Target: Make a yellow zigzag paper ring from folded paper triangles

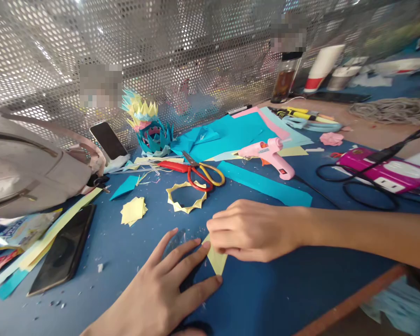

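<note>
A small pale yellow folded paper piece (217, 260) lies on the blue table (287, 289) near the front. My left hand (161, 289) rests flat beside it, fingers stretched out, with fingertips touching the paper's edges. My right hand (252, 229) comes in from the right with its fingers curled and pressed down on the top of the same paper. A yellow paper ring with spikes (186, 197) and a small stack of yellow squares (133, 210) lie just beyond my hands.
Red-and-yellow scissors (196, 171), a pink glue gun (269, 156) and teal paper sheets (231, 133) lie behind. A paper crown model (150, 126) stands by the mesh wall. A bag (28, 168) and a black phone (65, 249) are left; a pink power strip (388, 172) right.
</note>
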Tool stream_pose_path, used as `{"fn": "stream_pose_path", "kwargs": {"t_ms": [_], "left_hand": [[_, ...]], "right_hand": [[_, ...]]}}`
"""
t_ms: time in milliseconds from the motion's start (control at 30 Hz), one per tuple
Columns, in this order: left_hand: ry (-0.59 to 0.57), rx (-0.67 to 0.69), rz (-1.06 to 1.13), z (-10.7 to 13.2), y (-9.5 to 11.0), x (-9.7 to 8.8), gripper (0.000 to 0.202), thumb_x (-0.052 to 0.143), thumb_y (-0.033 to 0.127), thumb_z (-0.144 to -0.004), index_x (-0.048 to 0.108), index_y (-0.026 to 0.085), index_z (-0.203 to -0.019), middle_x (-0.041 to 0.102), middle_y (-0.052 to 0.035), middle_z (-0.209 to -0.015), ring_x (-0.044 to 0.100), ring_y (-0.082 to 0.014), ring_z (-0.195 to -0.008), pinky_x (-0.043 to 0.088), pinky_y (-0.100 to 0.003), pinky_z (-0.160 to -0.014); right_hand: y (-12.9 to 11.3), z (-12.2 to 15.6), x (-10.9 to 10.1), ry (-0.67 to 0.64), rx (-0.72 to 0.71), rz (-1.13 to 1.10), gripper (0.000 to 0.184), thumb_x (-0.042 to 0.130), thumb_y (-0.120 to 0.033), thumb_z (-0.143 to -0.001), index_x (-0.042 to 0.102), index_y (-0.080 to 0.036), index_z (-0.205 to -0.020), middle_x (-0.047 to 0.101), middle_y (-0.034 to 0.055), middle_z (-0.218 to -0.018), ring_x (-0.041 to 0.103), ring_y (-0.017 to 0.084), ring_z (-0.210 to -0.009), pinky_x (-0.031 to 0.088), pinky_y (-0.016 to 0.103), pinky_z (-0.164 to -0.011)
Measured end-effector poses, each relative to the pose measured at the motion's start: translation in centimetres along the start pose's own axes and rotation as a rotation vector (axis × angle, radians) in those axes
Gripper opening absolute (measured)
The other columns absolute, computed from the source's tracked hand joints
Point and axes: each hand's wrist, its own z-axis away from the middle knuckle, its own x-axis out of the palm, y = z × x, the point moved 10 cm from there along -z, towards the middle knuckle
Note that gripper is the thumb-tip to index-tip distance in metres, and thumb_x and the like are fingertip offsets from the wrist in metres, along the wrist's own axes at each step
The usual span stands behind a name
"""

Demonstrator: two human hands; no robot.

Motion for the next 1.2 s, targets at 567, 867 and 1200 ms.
{"fn": "stream_pose_path", "kwargs": {"t_ms": [567, 867, 1200], "left_hand": [[0.066, -0.070, 0.013, 0.0, 0.1, 0.5, 0.071, 0.032, 0.067, -0.092, 0.039, 0.024, -0.147, 0.053, -0.0141, -0.140, 0.046, -0.0332, -0.131, 0.026, -0.062, -0.112], [0.055, -0.063, 0.012, 0.0, 0.1, 0.5, 0.071, 0.031, 0.065, -0.093, 0.035, 0.022, -0.149, 0.053, -0.0139, -0.141, 0.045, -0.0329, -0.132, 0.028, -0.062, -0.111], [0.053, -0.063, 0.016, 0.0, 0.1, 0.6, 0.070, 0.035, 0.064, -0.093, 0.040, 0.020, -0.147, 0.054, -0.0141, -0.141, 0.046, -0.0324, -0.132, 0.026, -0.061, -0.113]], "right_hand": [[-1.2, 0.3, -0.9, 0.077, -0.205, 0.138, 0.024, 0.046, -0.018, -0.096, 0.058, -0.021, -0.076, 0.066, 0.0022, -0.084, 0.052, 0.015, -0.070, 0.026, 0.034, -0.055], [-0.4, -0.7, 0.2, -0.010, -0.067, 0.021, 0.015, 0.046, -0.019, -0.096, 0.060, -0.017, -0.091, 0.062, 0.0051, -0.087, 0.051, 0.018, -0.077, 0.034, 0.031, -0.062], [1.0, -0.5, -0.2, 0.070, 0.058, -0.191, 0.011, 0.053, -0.021, -0.096, 0.064, -0.019, -0.093, 0.063, 0.0038, -0.096, 0.053, 0.017, -0.087, 0.038, 0.028, -0.074]]}}
